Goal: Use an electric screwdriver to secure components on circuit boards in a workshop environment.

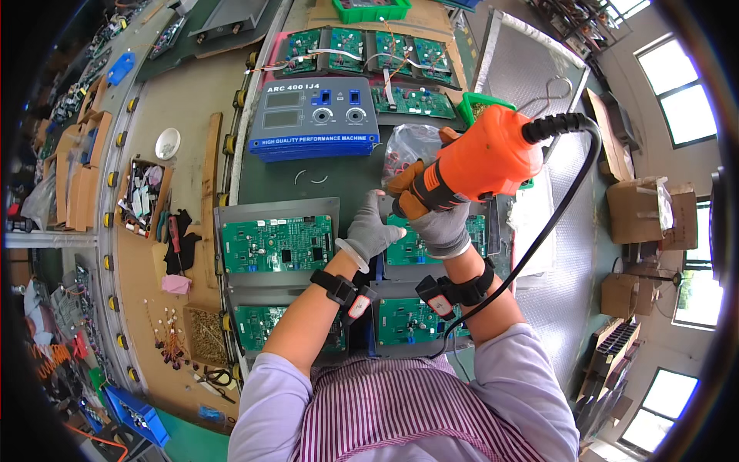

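My right hand (pixel 444 229), in a grey glove with orange-brown finger parts, is wrapped round the orange electric screwdriver (pixel 489 154). A black cable runs from the tool's back end down past my right forearm. The screwdriver's tip is hidden behind the glove. Below it lies a green circuit board (pixel 404 250) on a grey metal plate, partly covered by both hands. My gloved left hand (pixel 372 229) rests at the left edge of that board, index finger and thumb stretched apart. Left of it is another green circuit board (pixel 277 244) on its own plate.
Two more boards, including a green board (pixel 416 319), lie close to my body. Beyond my hands are a blue-grey panel stack (pixel 314 115), a clear plastic bag (pixel 412 146), a green bin (pixel 483 104) and wired boards (pixel 346 50). A roller rail (pixel 229 146) borders the left side.
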The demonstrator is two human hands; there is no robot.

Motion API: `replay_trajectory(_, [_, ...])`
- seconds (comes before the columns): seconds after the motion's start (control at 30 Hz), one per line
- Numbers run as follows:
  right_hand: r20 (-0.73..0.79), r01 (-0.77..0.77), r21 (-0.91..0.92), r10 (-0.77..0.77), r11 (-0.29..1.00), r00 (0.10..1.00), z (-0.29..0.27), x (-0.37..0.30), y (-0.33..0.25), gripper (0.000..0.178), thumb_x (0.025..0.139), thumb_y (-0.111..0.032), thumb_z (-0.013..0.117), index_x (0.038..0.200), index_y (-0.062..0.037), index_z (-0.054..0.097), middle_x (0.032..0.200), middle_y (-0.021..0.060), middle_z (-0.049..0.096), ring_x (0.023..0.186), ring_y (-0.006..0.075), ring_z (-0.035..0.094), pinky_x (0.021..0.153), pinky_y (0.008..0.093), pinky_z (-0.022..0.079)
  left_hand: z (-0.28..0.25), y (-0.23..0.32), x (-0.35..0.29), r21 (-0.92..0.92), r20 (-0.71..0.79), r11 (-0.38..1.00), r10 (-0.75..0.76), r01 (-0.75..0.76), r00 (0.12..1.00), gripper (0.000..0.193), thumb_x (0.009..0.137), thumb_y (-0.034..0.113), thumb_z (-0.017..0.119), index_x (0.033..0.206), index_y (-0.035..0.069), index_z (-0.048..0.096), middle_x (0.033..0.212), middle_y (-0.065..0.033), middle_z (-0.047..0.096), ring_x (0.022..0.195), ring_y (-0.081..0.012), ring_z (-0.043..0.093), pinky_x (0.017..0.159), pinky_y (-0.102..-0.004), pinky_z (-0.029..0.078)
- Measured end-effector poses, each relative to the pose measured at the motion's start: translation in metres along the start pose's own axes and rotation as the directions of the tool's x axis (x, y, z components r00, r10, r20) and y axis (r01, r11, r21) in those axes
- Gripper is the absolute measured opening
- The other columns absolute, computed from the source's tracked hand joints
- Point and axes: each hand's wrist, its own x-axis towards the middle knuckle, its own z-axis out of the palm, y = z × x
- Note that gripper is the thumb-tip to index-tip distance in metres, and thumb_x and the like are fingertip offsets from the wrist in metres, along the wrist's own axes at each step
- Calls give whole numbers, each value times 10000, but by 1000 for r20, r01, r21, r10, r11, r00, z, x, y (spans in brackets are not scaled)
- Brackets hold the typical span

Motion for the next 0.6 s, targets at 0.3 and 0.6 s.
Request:
replay_trajectory(0.3, [-23, 43, -73, -45, 996, 999, -1, 4, -14, 227, 614, -16, 633, 835, -36, 586, 785, 35, 585, 702, 150, 563, 646, 266, 459, 4, -12, 9, -36, -159, 961, 264, -273, 951, 796, 580, 217, 727, 1227, 112, 275, 1070, -202, 505, 978, -328, 521, 850, -370, 397])
replay_trajectory(0.6, [-4, 32, 442, -33, 896, 999, -5, -14, -94, 182, 713, -118, 590, 827, -17, 491, 760, 85, 519, 640, 185, 506, 630, 359, 428, 7, -24, 7, 23, -86, 990, 143, -142, 986, 960, 624, 260, 690, 1331, 28, 84, 1178, -254, 436, 1046, -348, 488, 881, -369, 386])
